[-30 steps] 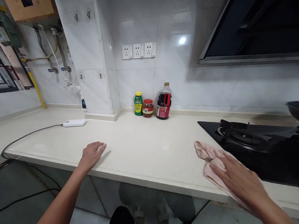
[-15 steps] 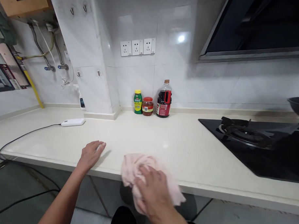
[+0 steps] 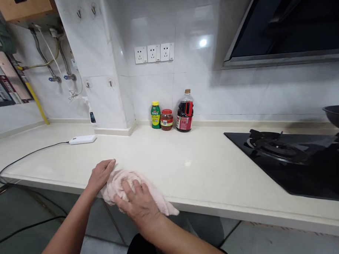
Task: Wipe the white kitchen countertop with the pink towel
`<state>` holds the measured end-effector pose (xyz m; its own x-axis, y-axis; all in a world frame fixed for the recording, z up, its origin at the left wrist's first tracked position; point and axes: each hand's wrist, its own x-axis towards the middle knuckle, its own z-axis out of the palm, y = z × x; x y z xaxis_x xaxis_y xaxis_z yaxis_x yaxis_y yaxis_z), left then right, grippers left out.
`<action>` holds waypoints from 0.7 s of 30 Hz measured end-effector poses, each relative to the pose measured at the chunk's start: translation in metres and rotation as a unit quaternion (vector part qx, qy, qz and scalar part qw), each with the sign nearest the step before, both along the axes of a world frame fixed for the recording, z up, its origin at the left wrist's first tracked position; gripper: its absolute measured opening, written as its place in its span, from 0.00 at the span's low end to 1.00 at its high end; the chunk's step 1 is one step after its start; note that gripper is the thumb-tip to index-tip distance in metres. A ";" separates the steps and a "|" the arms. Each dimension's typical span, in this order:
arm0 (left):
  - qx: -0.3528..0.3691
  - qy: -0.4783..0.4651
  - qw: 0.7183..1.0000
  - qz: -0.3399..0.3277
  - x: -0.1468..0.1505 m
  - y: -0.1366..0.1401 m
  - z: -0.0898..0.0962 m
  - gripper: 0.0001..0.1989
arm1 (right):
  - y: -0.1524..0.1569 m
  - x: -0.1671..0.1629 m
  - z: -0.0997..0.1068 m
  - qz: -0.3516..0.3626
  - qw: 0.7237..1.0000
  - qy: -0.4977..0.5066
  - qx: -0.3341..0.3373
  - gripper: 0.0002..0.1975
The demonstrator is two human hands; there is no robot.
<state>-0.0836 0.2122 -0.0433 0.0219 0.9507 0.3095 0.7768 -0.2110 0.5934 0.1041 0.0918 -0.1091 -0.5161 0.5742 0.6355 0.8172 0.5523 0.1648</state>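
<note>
A crumpled pale pink cloth [image 3: 162, 202] lies over the front edge of the white countertop [image 3: 201, 172], one corner trailing to the right. My right hand [image 3: 140, 203] is on top of it, fingers bent into the folds and gripping it. Just left of the cloth, my left hand [image 3: 100, 175] is at the counter's front part, its fingers stretched out side by side and nothing seen in them. The cloth's left end meets the side of this hand; whether they touch is hard to tell.
Against the wall stand a green bottle with a yellow cap [image 3: 155, 115], a red-lidded jar [image 3: 166, 120] and a large dark sauce bottle [image 3: 184, 114]. A black gas stove [image 3: 268, 165] is at right, with a pan [image 3: 335, 116]. A white corded device [image 3: 82, 139] lies at left.
My right hand has carried the cloth leftward along the counter edge, up to my left hand. My left hand has barely moved.
</note>
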 end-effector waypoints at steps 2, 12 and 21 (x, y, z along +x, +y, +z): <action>-0.002 0.011 1.000 -0.002 -0.001 0.001 0.000 0.31 | -0.017 0.034 -0.001 -0.021 1.000 0.007 0.016 0.18; -0.014 0.072 0.997 -0.014 0.001 0.000 0.006 0.32 | -0.116 0.244 -0.010 -0.142 0.989 -0.021 -0.043 0.37; -0.003 0.081 0.997 -0.013 0.003 0.000 0.008 0.33 | -0.187 0.393 -0.027 -0.258 0.962 0.066 -0.053 0.30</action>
<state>-0.0805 0.2120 -0.0354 0.0953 0.9507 0.2950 0.8572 -0.2290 0.4612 0.4975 -0.0952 -0.1360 -0.0639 0.7977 0.5996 0.9971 0.0758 0.0054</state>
